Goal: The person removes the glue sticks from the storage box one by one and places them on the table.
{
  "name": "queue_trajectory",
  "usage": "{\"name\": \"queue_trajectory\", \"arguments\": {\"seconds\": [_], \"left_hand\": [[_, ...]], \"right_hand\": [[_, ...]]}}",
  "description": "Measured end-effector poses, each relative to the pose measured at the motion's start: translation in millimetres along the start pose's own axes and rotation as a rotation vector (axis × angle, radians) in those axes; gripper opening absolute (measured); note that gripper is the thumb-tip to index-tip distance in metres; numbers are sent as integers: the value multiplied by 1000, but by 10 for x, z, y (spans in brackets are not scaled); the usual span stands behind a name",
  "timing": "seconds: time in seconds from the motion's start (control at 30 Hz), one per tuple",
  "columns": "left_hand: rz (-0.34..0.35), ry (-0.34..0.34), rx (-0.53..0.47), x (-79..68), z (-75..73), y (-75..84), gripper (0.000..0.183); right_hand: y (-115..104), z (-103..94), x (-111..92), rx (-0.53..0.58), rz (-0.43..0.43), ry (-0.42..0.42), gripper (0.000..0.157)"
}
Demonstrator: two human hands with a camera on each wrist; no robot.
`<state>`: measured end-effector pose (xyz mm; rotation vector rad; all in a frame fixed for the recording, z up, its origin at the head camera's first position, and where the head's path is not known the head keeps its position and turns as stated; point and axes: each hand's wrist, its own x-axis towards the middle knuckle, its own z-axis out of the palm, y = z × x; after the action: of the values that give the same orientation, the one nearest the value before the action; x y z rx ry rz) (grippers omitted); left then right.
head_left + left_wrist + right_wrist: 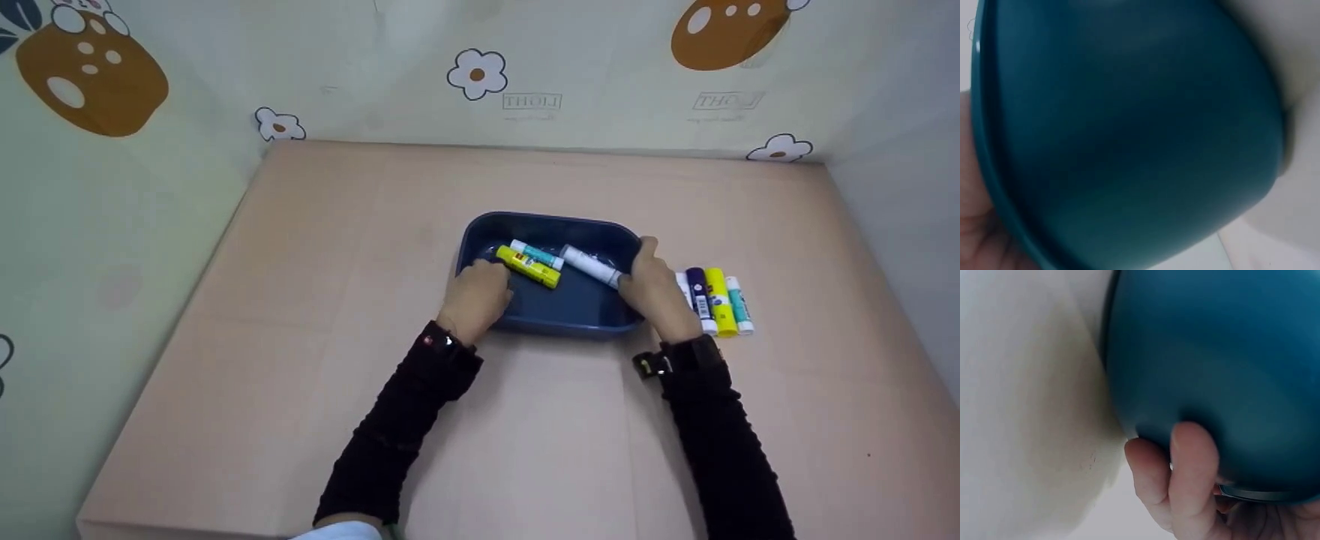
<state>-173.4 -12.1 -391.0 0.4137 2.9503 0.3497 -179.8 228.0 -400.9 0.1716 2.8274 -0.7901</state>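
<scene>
A dark blue rectangular tray (570,328) with rounded corners sits at the middle of the table. My left hand (478,300) grips its left rim, while my right hand (660,296) holds the right end. Inside lie a yellow glue stick (529,267), a teal-and-white glue stick (537,254) and a white glue stick (591,266) near my right hand. The right wrist view has my fingers (1193,467) against the tray's outer wall (1230,371). In the left wrist view, part of my left hand (977,225) shows behind the rim; its fingertips are hidden.
Right of the tray, a row of sticks lies side by side: a partly hidden white one (682,283), a dark purple one (697,292), a yellow one (718,300) and a teal one (739,304). A patterned wall covering (390,90) rises behind the table (262,360).
</scene>
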Motion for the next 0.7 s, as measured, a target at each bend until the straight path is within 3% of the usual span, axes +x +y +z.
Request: {"name": "queue_trajectory", "arguments": {"seconds": [0.17,0.37,0.53,0.7], "left_hand": [[-4,67,-13,13,12,-3,17],[13,81,-49,16,-12,-18,12],[34,56,-112,21,-64,-35,10],[33,-10,-242,28,-136,-72,13]], "right_hand": [[12,5,7,0,-9,11,62],[9,6,6,-12,-22,18,62],[7,0,4,-11,-24,8,64],[11,-4,0,-4,-13,1,65]]}}
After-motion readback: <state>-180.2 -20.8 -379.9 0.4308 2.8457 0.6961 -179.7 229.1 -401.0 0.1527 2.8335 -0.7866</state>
